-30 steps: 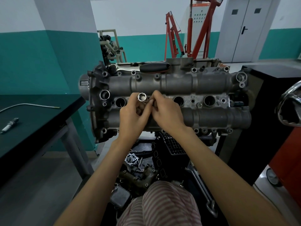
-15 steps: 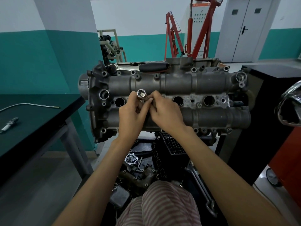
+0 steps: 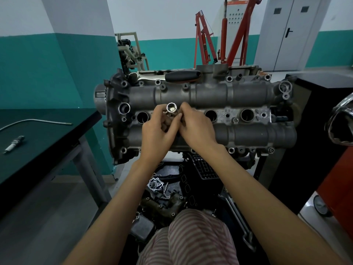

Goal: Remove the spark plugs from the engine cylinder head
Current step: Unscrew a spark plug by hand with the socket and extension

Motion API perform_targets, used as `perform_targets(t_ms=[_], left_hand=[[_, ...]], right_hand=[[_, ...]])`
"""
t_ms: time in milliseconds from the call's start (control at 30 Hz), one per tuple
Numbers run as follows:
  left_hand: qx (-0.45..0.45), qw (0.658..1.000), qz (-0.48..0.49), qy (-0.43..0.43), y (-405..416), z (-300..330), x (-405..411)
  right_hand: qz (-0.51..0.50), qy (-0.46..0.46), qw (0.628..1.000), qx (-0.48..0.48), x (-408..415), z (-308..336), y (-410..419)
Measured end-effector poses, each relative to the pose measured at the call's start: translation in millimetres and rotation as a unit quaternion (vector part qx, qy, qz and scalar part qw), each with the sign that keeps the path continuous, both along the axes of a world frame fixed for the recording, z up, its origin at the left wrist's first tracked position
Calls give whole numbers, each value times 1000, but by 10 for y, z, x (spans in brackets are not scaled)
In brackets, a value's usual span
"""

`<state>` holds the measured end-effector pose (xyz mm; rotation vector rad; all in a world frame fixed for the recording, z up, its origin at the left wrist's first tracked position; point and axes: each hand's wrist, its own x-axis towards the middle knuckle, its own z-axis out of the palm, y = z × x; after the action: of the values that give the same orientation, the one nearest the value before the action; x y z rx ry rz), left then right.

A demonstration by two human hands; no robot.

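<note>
Both hands pinching shiny round metal socket tube (image 3: 171, 109): left hand (image 3: 155, 133) steadying, right hand (image 3: 194, 127) beside it, likely twisting plug out of grey metal cylinder head (image 3: 248, 96).

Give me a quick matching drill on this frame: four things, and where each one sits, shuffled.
Things:
1. socket
2. ratchet
3. spark plug
4. bent rod

Places:
A. lying along the far top edge of the cylinder head
B. on the green table, near its front left
C. held between the left hand and right hand, over the plug wells
D. on the green table, farther back

Pairs: 1-C, 2-A, 3-B, 4-D
</note>
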<state>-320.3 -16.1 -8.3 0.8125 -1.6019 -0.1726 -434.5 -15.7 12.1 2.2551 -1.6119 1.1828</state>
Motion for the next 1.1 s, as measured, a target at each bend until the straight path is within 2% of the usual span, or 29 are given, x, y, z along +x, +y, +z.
perform_targets(t_ms=[233, 300, 400, 433, 567, 633, 700, 833, 967, 1100], left_hand=[[-6, 1000, 10, 3, -19, -5, 1], [-1, 1000, 8, 26, -19, 1, -18], [-1, 999, 6, 43, -9, 14, -42], [-2, 999, 5, 43, -2, 18, -46], [-9, 999, 24, 37, -2, 10, -57], [-10, 999, 28, 40, -8, -2, -59], [-13, 999, 22, 38, -17, -10, -60], [-27, 999, 16, 17, -9, -4, -45], [-40, 999, 29, -16, 27, 6, -25], [-39, 998, 40, -14, 24, 22, -18]], right_hand=[[12, 39, 999, -24, -9, -13, 21], [20, 6, 1000, -7, -17, -1, 26], [31, -91, 995, 42, -35, 59, 8], [26, -90, 994, 51, -38, 82, -8], [19, 52, 998, 15, -67, 179, -76], [-5, 159, 986, -41, -136, 213, -109], [-17, 226, 972, -65, -190, 226, -139], [28, 230, 973, -16, -201, 218, -188], [48, 213, 976, -20, -201, 209, -189], [43, 199, 979, -22, -183, 190, -200]])
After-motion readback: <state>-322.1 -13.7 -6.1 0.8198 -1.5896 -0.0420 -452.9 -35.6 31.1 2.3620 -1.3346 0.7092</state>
